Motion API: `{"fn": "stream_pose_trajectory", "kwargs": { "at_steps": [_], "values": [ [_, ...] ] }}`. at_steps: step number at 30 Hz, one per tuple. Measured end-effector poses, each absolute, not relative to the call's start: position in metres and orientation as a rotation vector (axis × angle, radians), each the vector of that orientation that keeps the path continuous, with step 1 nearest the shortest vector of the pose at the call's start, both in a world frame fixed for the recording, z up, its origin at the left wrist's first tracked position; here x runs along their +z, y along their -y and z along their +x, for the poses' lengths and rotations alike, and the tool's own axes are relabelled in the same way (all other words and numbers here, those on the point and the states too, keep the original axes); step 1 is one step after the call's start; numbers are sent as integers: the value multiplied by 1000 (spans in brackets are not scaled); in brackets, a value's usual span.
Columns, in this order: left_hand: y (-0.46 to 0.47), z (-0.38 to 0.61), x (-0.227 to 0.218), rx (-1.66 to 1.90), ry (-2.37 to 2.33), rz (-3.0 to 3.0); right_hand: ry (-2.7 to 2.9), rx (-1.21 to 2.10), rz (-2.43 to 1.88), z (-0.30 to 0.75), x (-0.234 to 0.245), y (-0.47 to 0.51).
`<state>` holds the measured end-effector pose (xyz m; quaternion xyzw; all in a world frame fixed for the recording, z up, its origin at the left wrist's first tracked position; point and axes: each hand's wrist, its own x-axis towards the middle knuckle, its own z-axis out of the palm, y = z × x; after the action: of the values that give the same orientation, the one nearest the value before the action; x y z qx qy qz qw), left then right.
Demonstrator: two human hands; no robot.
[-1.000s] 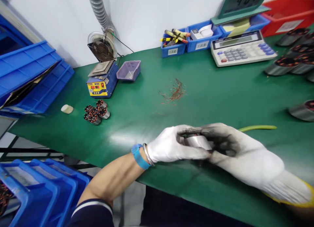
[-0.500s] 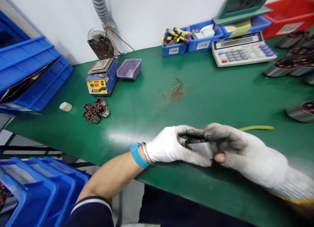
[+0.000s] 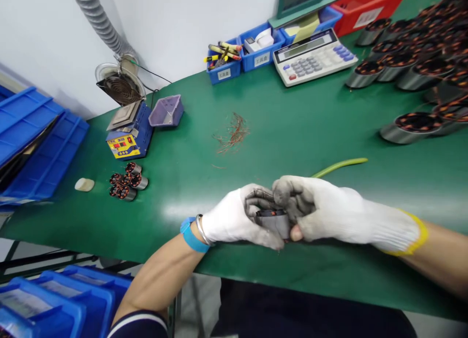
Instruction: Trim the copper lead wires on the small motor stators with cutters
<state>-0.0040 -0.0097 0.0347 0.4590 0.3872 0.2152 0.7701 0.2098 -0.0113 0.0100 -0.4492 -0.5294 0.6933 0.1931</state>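
Stator (image 3: 273,222) mostly hidden, clenched between gloved left hand (image 3: 234,218) and right hand (image 3: 321,209) fingers (image 3: 283,194).

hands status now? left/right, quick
Left hand: closed on the metal stator, gripping its left side.
Right hand: closed on the same stator, fingers over its top.

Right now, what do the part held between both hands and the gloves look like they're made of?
The held part: seemingly bare metal, a dull grey smooth outer ring; coppery windings show at its top, probably enamelled wire. The gloves on the left hand and right hand: white knitted fabric, likely cotton, with ribbed weave visible and fingertips blackened by grime.
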Motion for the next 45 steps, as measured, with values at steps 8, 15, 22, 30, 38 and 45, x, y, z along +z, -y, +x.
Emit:
{"fn": "stream_pose_trajectory", "kwargs": {
  "at_steps": [8, 15, 22, 30, 38, 45],
  "values": [
    [11, -6, 34, 409, -761, 1070, 1427, 2017, -1171, 203, 23, 12],
    [8, -6, 28, 628, -779, 966, 1716, 1556, -1335, 209, 22, 13],
    [13, -2, 23, 692, -819, 1198, 2005, 996, -1307, 205, 30, 17],
    [26, -2, 29, 860, -1135, 1898, 2084, 686, -1369, 215, 24, 9],
    [21, -4, 35, 943, -1255, 1904, 1981, 846, -1557, 213, 20, 10],
    [17, -6, 16, 718, -1093, 2280, 2023, 842, -1492, 210, 22, 13]
  ]
}}
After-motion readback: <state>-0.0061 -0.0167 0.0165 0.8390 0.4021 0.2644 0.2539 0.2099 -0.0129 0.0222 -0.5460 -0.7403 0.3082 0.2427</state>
